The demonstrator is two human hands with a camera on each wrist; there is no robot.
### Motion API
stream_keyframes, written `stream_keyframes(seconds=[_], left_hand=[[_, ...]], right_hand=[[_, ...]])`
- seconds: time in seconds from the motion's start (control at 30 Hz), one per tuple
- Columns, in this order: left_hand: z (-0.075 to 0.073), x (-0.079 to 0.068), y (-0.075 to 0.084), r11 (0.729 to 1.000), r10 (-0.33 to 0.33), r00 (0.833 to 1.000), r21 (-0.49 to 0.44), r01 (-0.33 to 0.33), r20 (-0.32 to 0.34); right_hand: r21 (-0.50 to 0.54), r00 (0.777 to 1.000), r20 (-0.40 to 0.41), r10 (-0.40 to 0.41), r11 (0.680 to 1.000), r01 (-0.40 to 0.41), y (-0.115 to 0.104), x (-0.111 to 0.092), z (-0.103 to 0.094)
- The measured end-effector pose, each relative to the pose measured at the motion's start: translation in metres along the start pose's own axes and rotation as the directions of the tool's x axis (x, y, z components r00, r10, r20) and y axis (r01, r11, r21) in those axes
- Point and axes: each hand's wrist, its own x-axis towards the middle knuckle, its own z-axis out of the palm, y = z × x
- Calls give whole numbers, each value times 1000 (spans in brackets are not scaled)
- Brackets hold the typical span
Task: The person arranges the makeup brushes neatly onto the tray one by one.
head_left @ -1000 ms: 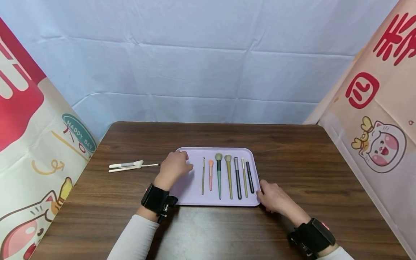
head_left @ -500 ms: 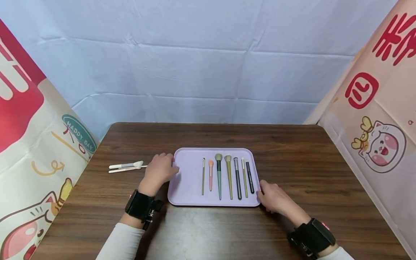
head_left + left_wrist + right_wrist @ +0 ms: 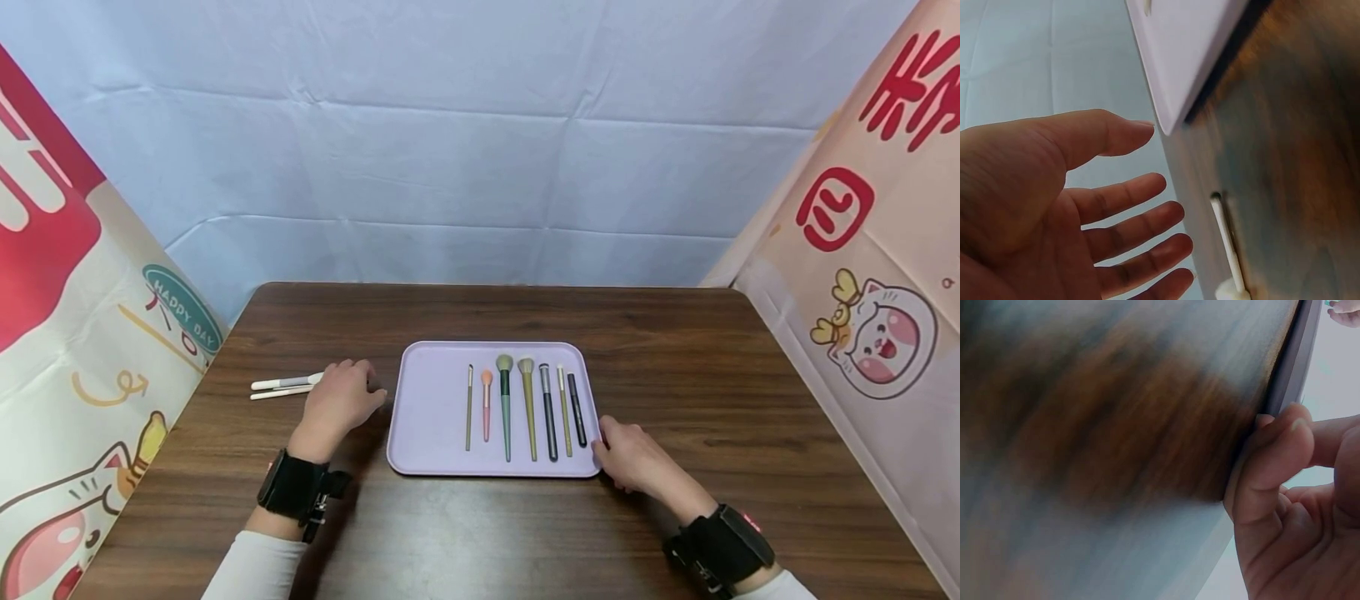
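My left hand [image 3: 337,406] hovers left of the lilac tray [image 3: 431,417], its fingers spread and holding nothing. Below and beside it on the table lie white-handled makeup brushes [image 3: 283,383], partly covered by the hand; the left wrist view shows one slim brush [image 3: 1229,240] with a dark tip. My right hand [image 3: 636,457] grips the tray's near right corner, with curled fingers [image 3: 1272,465] at the rim in the right wrist view. Several makeup brushes stand side by side on the tray, among them a pink one [image 3: 487,407], a green one [image 3: 506,408] and a black one [image 3: 577,410].
The brown wooden table [image 3: 480,533] extends round the tray on all sides. A pale blue cloth [image 3: 480,167] hangs behind its far edge. Printed cloths [image 3: 847,400] flank it left and right.
My left hand has moved left, from over the tray's left side to beside the white brushes. The right hand and the tray have stayed in place.
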Motion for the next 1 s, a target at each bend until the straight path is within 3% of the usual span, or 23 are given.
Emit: stream_keyframes(seconds=[0.73,1.0], left_hand=[[-8,-16,-49,999,-26,999,31,27,-43],[-10,-19,-62,999,-35,999,28,36,-28]], right_hand=[[-5,1000,3,2,1000,-2,1,0,0],[-5,1000,-5,-4,1000,4,1,0,1]])
